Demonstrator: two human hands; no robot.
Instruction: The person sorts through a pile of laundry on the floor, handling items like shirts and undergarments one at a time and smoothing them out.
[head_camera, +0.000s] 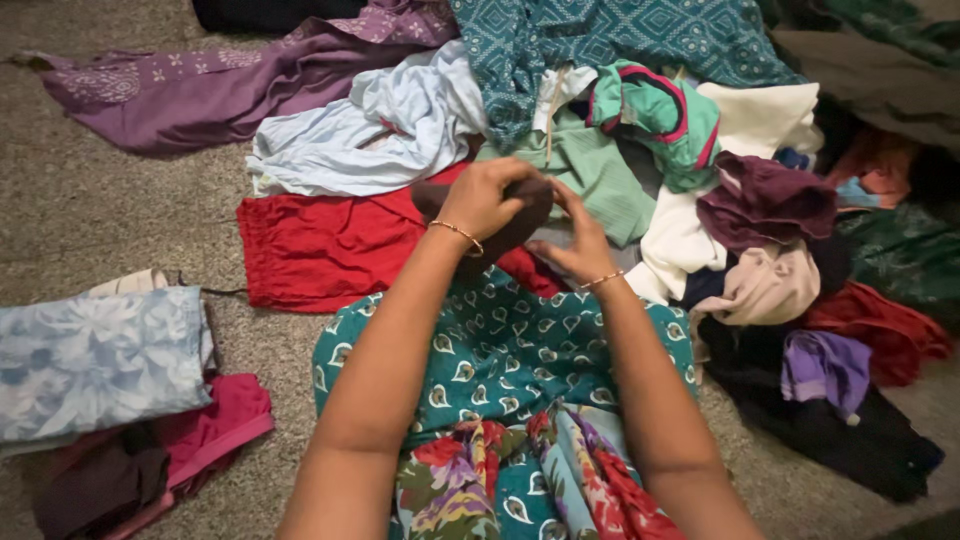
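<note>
- Dark brown garment (520, 215) bunched up, sits just above the red cloth (320, 250), held between both hands.
- Left hand (487, 197) fingers clenched over the top of the dark brown garment, gripping it; thin bangle on the wrist.
- Right hand (580, 240) fingers curled at the garment's right edge, touching it; cannot tell if they pinch or only rest.
- Surface: grey-beige carpet floor (90, 200), dim room, no furniture seen.
- Up and right of the red cloth: clothes pile with light blue garment (370, 125), teal patterned fabric (600, 40), green top (655, 115), cream piece (680, 240), maroon piece (765, 200).
- Purple garment (200, 85) up-left of the red cloth.
- Folded pale floral stack (95, 355) left-below the red cloth, pink cloth (215, 425) under it.
- Person's green printed lap (500, 350) directly below the red cloth; forearms cover part of it.
</note>
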